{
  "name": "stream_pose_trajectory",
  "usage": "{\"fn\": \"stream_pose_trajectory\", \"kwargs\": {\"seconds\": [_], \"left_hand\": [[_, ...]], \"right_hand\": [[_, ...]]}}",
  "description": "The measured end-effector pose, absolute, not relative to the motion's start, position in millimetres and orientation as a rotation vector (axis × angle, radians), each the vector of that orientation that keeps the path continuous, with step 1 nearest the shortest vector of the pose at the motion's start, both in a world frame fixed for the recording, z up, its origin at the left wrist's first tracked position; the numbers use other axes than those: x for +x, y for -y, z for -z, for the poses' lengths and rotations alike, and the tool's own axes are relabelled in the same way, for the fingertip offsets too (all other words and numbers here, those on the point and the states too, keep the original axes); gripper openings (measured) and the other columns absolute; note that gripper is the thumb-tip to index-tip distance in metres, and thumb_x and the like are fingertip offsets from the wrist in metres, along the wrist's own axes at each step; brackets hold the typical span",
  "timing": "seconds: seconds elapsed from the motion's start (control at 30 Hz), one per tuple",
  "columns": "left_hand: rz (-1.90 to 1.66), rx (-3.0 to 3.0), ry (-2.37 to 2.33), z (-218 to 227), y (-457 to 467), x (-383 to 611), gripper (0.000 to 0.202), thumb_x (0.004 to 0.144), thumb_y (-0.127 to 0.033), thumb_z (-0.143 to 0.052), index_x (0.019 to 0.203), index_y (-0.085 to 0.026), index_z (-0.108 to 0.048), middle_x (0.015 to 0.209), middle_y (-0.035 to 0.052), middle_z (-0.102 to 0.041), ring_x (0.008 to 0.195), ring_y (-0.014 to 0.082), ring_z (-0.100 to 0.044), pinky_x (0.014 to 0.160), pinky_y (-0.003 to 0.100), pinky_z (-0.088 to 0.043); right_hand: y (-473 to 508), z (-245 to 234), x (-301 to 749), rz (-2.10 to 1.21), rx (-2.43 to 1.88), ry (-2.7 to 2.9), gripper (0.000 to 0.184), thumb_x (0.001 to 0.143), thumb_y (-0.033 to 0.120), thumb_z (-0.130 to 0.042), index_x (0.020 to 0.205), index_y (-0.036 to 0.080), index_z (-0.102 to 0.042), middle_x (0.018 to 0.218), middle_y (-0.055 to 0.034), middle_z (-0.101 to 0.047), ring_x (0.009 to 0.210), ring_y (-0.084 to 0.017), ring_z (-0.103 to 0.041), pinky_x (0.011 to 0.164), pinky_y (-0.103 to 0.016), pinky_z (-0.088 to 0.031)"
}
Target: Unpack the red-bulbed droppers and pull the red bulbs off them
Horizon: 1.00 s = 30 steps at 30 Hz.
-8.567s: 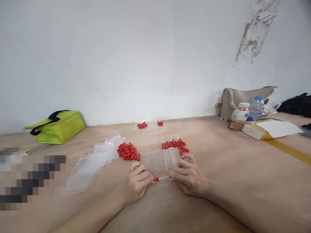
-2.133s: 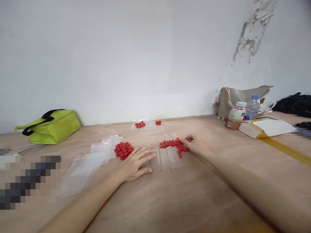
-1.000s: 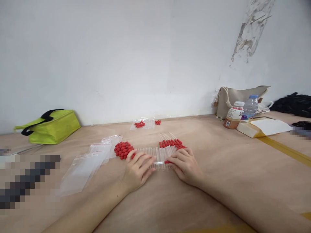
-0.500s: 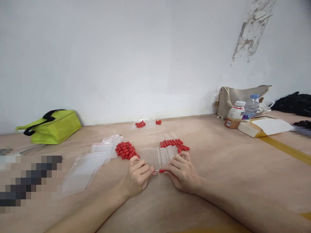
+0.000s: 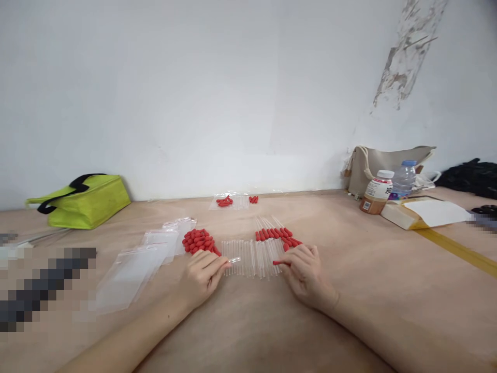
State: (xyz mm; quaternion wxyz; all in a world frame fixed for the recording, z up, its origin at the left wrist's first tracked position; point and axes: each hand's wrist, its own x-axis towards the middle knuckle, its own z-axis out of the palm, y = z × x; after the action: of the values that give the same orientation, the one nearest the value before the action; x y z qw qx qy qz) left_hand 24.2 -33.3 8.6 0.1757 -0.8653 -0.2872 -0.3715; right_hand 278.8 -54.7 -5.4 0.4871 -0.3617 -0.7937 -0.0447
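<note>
My left hand (image 5: 205, 274) is closed, pinching a clear glass dropper tube (image 5: 234, 260) whose end sticks out toward the right. Between the fingertips of my right hand (image 5: 308, 272), also closed, is a red rubber dropper bulb (image 5: 277, 262); its open end faces left. The tube and bulb are apart. Under and between the hands lies a row of clear glass tubes (image 5: 250, 256). A heap of red bulbs (image 5: 199, 241) is just beyond my left hand. Past my right hand lie several droppers with red bulbs fitted (image 5: 274, 233), their glass pointing away.
Flat zip bags (image 5: 132, 269) lie to the left, near a lime-green bag (image 5: 89, 202). A bag of droppers and bulbs (image 5: 233, 201) is by the wall. At right stand a drink bottle (image 5: 376, 191), a water bottle (image 5: 404, 178) and a beige bag (image 5: 357, 173).
My hands were together with a tube and a red bulb meeting end to end. Now they have moved apart, left hand leftward with the tube, right hand rightward with the bulb.
</note>
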Motion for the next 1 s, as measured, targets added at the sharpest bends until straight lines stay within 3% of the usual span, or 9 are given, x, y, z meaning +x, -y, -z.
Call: {"fn": "stream_pose_trajectory", "kwargs": {"seconds": [0.27,0.37,0.5,0.67,0.8,1.0], "left_hand": [[0.922,-2.530,1.250,-12.4,13.2,39.3,0.032,0.086,-0.015,-0.033,0.111,-0.015,-0.052,0.077,0.0035,-0.048,0.067,0.0121,-0.050,0.063,0.023,-0.043],[0.985,-2.534,1.212,-9.0,4.2,46.9,0.030,0.084,-0.013,-0.035,0.105,-0.015,-0.056,0.074,0.0027,-0.049,0.065,0.0119,-0.050,0.061,0.023,-0.043],[1.063,-2.577,1.116,-3.3,-3.3,56.3,0.020,0.081,-0.011,-0.039,0.085,-0.015,-0.058,0.071,0.0013,-0.051,0.061,0.0107,-0.049,0.058,0.021,-0.041],[1.039,-2.608,1.126,-0.7,-2.2,65.8,0.017,0.076,-0.007,-0.041,0.066,-0.016,-0.052,0.068,0.0001,-0.050,0.059,0.0102,-0.049,0.055,0.021,-0.040],[1.037,-2.700,1.085,-1.8,4.1,68.4,0.014,0.077,-0.012,-0.044,0.080,-0.016,-0.056,0.084,0.0044,-0.055,0.066,0.0111,-0.053,0.062,0.024,-0.045],[0.998,-2.833,1.106,-4.5,14.8,67.6,0.025,0.071,-0.020,-0.051,0.095,-0.014,-0.057,0.096,0.0075,-0.052,0.056,0.0083,-0.050,0.058,0.025,-0.047]], "right_hand": [[-1.6,18.9,323.7,-0.291,-1.181,1.482,0.026,0.081,0.031,-0.046,0.098,0.018,-0.061,0.091,-0.0077,-0.055,0.072,-0.015,-0.055,0.060,-0.027,-0.045],[-13.6,26.1,339.9,-0.396,-1.238,1.389,0.031,0.077,0.034,-0.050,0.101,0.016,-0.056,0.087,-0.0078,-0.060,0.072,-0.016,-0.056,0.060,-0.028,-0.047],[-17.4,29.1,345.4,-0.474,-1.282,1.350,0.030,0.071,0.038,-0.058,0.091,0.016,-0.054,0.075,-0.0058,-0.062,0.065,-0.016,-0.057,0.056,-0.027,-0.046],[-5.8,19.1,341.6,-0.288,-1.305,1.674,0.017,0.072,0.035,-0.056,0.076,0.019,-0.059,0.076,-0.0024,-0.063,0.073,-0.017,-0.057,0.067,-0.030,-0.043],[1.4,13.0,339.8,-0.061,-1.225,1.877,0.008,0.072,0.028,-0.057,0.073,0.021,-0.060,0.073,-0.0003,-0.062,0.074,-0.016,-0.055,0.071,-0.030,-0.040],[3.8,13.3,338.7,0.075,-1.263,1.985,0.005,0.071,0.027,-0.060,0.074,0.023,-0.061,0.072,0.0011,-0.063,0.075,-0.017,-0.054,0.072,-0.031,-0.034]]}}
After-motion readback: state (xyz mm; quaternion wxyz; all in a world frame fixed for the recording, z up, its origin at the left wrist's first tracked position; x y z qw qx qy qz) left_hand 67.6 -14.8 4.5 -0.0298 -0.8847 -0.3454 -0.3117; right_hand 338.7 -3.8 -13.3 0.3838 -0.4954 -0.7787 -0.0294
